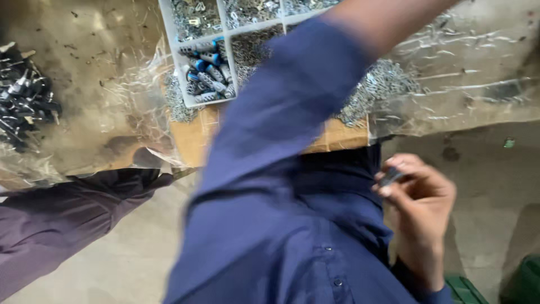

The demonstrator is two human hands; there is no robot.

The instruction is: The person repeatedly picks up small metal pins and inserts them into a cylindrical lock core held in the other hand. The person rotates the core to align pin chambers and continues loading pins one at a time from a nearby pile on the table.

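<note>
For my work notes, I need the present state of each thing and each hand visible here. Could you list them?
Right hand: pinching a small metal part.
Left hand: out of view; arm raised across the picture.
Compartment tray: open, filled with small metal parts.
Blue-tipped pieces: heaped in one compartment.
Plastic sheet: crumpled over the table.

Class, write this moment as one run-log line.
right hand: pinches small dark metal part | left hand: out of view, arm reaching past divided tray | blurred

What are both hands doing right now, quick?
Left hand: out of view; only its blue sleeve shows, reaching over the divided tray.
Right hand: fingers pinched shut on a small dark metal part.
</note>
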